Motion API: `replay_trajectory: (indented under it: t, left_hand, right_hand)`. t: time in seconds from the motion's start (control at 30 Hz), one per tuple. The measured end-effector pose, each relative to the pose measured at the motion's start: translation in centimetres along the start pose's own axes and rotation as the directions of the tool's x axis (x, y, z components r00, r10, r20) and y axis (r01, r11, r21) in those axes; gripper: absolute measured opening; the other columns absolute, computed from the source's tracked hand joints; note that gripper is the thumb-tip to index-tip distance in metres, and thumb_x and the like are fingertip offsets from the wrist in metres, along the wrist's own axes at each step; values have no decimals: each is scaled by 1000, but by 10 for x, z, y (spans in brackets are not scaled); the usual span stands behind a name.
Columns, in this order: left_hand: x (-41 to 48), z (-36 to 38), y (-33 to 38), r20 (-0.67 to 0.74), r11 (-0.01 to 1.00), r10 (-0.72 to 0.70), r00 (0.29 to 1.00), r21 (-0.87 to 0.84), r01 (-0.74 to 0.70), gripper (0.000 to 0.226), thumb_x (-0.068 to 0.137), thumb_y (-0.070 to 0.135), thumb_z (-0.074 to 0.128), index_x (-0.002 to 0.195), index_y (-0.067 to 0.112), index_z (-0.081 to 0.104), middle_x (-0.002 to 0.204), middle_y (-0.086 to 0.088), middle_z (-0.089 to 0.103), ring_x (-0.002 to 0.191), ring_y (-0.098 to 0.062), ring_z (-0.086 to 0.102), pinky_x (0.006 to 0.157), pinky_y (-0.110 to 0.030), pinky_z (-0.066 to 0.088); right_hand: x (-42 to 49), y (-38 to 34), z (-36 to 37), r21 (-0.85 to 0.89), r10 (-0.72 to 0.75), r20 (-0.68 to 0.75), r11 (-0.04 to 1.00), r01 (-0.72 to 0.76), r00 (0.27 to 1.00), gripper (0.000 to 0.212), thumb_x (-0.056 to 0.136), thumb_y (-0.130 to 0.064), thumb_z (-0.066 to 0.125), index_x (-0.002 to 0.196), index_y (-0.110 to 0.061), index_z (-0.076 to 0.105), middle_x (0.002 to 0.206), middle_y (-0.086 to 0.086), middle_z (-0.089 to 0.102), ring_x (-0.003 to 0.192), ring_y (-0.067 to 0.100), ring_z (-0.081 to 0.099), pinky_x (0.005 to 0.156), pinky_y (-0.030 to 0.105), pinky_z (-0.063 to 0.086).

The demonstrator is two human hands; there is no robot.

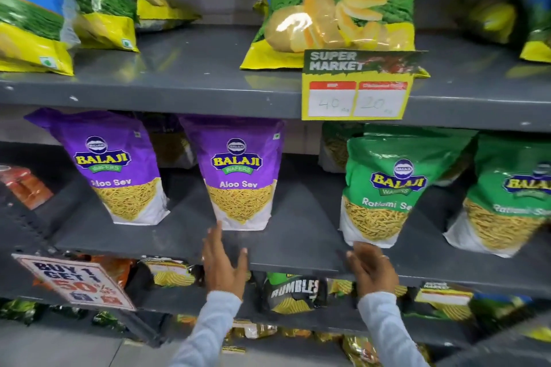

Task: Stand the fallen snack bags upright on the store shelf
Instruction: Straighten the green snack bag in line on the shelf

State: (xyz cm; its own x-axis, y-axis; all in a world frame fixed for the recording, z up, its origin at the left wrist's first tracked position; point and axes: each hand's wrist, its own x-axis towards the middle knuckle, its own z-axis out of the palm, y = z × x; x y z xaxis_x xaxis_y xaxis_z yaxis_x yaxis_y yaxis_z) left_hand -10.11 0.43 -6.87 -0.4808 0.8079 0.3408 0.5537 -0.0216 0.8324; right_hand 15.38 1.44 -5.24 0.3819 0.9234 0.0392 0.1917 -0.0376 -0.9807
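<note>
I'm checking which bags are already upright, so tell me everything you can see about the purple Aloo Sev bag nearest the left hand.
The purple Aloo Sev bag is a glossy plastic pouch standing upright on the middle shelf. It has a purple top with a Balaji Wafers logo, a picture of yellow sev below and a white base. It faces forward, apart from the matching bag to its left. The left hand is open, its fingertips just below the bag's bottom corner; contact is unclear.

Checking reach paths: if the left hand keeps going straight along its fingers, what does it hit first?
Likely the purple snack bag standing in the middle of the shelf. The left hand is open, fingertips just below the bag's bottom edge; whether they already touch is unclear.
</note>
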Motion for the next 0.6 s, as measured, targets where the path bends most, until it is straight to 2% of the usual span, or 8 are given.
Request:
replay_trajectory:
  t: [0.03, 0.1, 0.17, 0.23, 0.33, 0.43, 0.5, 0.6]
  left_hand:
    - [-16, 10, 8, 45, 998, 66, 997, -11, -66, 69, 79, 20, 67, 139, 15, 34, 143, -15, 42, 133, -19, 32, 110, -32, 26]
    - [-41, 39, 31, 193, 989, 145, 970, -50, -138, 63, 81, 34, 59, 138, 25, 33, 141, -1, 42, 131, -5, 30, 110, -31, 26]
    - [-47, 68, 48, 340, 987, 159, 927, -56, -149, 67, 81, 39, 59, 140, 29, 30, 144, 4, 38, 135, -9, 30, 113, -27, 21]
    - [-42, 99, 72, 469, 997, 82, 879, -46, -69, 79, 80, 36, 67, 145, 21, 23, 152, 0, 32, 141, -18, 27, 113, -22, 11]
    - [-26, 133, 100, 589, 998, -32, 808, -25, 58, 96, 73, 36, 75, 147, 14, 17, 154, -5, 29, 142, -23, 27, 117, -31, 16]
    - [-13, 148, 112, 619, 998, -65, 782, 33, 56, 82, 71, 34, 77, 138, 10, 35, 141, -11, 47, 131, -29, 42, 107, -33, 34]
    - [-9, 150, 110, 612, 996, -93, 785, 47, 82, 65, 75, 27, 73, 129, 9, 42, 131, -13, 54, 122, -31, 49, 97, -31, 39]
    - [-8, 152, 102, 578, 994, -111, 809, 48, 102, 60, 74, 25, 71, 126, 10, 46, 127, -15, 59, 117, -34, 54, 95, -33, 43]
  right_hand:
    - [8, 2, -13, 68, 38, -69, 997, -33, 997, 35, 74, 14, 64, 83, -18, 56, 80, 9, 62, 65, -12, 62, 71, 10, 52]
    - [30, 11, -39, 140, 114, -136, 986, -95, 984, 43, 69, 18, 66, 94, -14, 49, 93, 9, 58, 82, 0, 64, 87, 30, 52]
    - [55, 21, -52, 68, 146, -101, 988, -139, 984, 72, 60, 8, 78, 120, -10, 40, 122, 15, 52, 113, 26, 55, 102, 50, 41]
    - [76, 22, -61, -85, 156, -34, 984, -159, 987, 100, 53, -7, 86, 136, -12, 30, 139, 16, 42, 126, 32, 44, 108, 52, 35]
    - [86, -2, -61, -262, 143, 76, 958, -119, 987, 95, 45, -21, 88, 127, -7, 42, 126, 18, 53, 118, 33, 51, 101, 41, 42]
    - [89, -7, -51, -301, 166, 143, 947, -116, 976, 80, 50, -19, 85, 121, -5, 49, 112, 19, 57, 112, 36, 53, 92, 34, 43]
    - [91, 1, -43, -361, 180, 165, 926, -110, 970, 76, 57, -19, 82, 125, -11, 48, 119, 21, 57, 121, 40, 45, 103, 39, 40]
    - [92, 7, -37, -390, 148, 140, 917, -83, 979, 71, 62, -22, 80, 126, -14, 49, 119, 15, 58, 128, 41, 37, 113, 44, 29]
